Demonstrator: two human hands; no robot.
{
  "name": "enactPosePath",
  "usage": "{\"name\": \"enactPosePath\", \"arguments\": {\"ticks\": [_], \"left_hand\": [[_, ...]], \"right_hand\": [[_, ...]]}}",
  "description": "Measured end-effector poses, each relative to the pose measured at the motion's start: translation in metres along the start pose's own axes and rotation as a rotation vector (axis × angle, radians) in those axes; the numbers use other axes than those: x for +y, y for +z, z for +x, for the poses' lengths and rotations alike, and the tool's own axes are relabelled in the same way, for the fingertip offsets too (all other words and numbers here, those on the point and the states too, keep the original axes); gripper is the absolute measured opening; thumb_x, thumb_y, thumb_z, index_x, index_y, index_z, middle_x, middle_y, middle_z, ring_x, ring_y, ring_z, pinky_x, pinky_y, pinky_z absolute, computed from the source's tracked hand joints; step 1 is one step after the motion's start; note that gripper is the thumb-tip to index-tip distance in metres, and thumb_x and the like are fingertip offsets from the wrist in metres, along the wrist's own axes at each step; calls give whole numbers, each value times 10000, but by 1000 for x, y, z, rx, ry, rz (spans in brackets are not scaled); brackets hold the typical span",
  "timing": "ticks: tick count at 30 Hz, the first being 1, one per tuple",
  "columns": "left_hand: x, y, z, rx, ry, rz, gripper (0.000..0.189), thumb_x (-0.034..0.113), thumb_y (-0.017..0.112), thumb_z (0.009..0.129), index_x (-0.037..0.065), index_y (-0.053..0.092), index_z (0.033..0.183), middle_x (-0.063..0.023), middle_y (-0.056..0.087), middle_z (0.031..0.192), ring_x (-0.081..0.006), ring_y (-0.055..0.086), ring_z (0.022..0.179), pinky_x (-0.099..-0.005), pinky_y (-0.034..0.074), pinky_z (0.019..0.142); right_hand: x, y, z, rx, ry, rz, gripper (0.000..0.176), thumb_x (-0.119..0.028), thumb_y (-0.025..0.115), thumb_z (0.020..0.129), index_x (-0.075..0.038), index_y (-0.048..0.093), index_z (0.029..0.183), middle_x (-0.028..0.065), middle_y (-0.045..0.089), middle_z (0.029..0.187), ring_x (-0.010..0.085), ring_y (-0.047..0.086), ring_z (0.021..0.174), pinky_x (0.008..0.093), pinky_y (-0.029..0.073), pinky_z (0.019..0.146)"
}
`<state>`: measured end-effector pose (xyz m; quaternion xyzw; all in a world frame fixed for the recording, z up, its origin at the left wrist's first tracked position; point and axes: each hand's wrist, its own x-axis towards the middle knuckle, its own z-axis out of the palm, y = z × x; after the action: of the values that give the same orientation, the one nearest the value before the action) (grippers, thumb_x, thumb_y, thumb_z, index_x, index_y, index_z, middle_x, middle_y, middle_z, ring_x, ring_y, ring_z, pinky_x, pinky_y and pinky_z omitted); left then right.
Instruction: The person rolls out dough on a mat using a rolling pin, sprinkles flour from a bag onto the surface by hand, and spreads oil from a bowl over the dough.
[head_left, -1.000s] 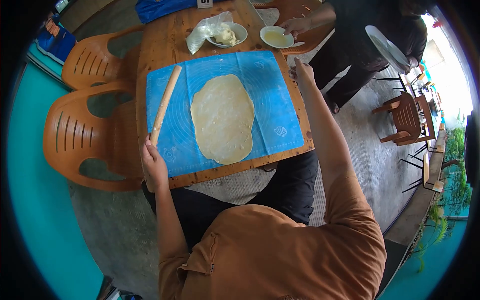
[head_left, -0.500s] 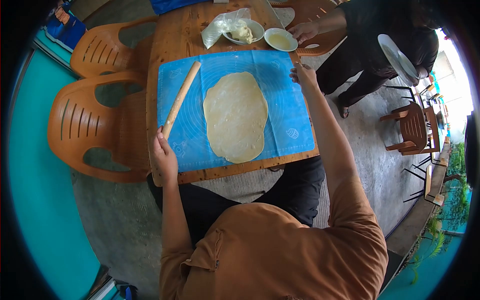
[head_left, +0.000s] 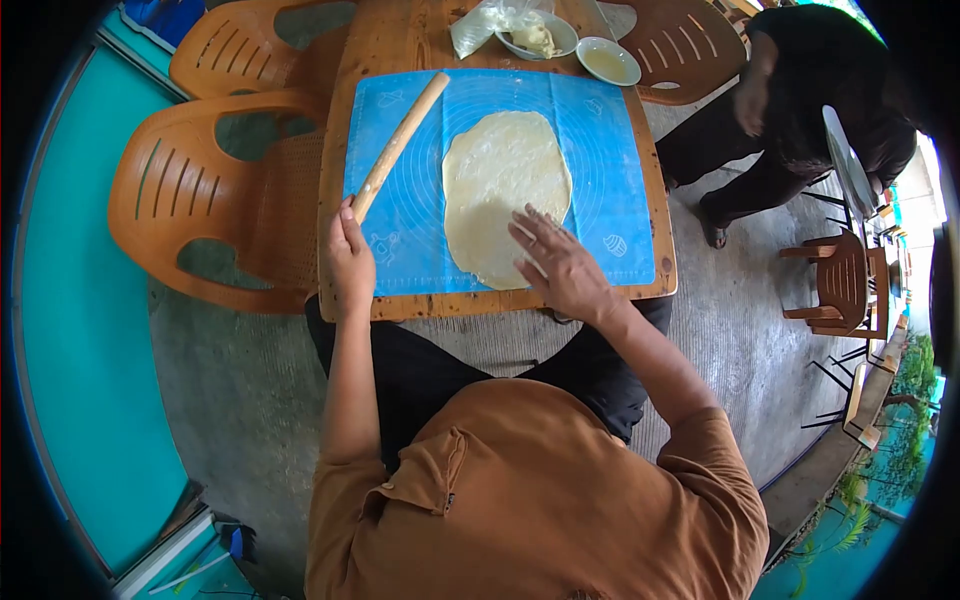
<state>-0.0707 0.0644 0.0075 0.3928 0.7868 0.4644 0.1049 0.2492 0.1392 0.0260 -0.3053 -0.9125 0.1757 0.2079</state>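
A flat oval sheet of pale dough (head_left: 502, 180) lies on a blue silicone mat (head_left: 610, 170) on a wooden table (head_left: 390, 35). My right hand (head_left: 556, 264) rests flat with fingers spread on the near end of the dough. My left hand (head_left: 350, 258) grips the near end of a long wooden rolling pin (head_left: 402, 143), which lies slanted across the left side of the mat.
At the table's far end stand a bowl of dough with a plastic bag (head_left: 530, 35) and a small bowl of yellowish liquid (head_left: 608, 60). Orange plastic chairs (head_left: 190, 190) crowd the left side. A person in black (head_left: 800, 110) stands at the right holding a plate (head_left: 848, 165).
My right hand has come back from the mat's far right corner and now lies on the near end of the dough. The other person's hand has left the small bowl.
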Motion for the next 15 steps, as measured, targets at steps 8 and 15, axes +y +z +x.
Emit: {"name": "enactPosePath", "arguments": {"ticks": [8,15], "left_hand": [[-6,6,3,-22,81,-3,445,309,409,1165,24,676,1377,-196,739,1200,-327,715,1086,-421,550,932],[4,-11,-2,-66,-26,-2,455,321,409,1164,18,674,1378,-211,737,1226,-342,712,1127,-428,545,964]], "right_hand": [[-30,26,-13,-201,14,-131,628,-341,544,1080,60,458,1555,220,333,1697,347,227,1618,469,168,1340],[-17,15,-32,-225,77,-170,693,-393,522,1083,73,403,1582,231,301,1711,342,204,1627,483,137,1341]]}}
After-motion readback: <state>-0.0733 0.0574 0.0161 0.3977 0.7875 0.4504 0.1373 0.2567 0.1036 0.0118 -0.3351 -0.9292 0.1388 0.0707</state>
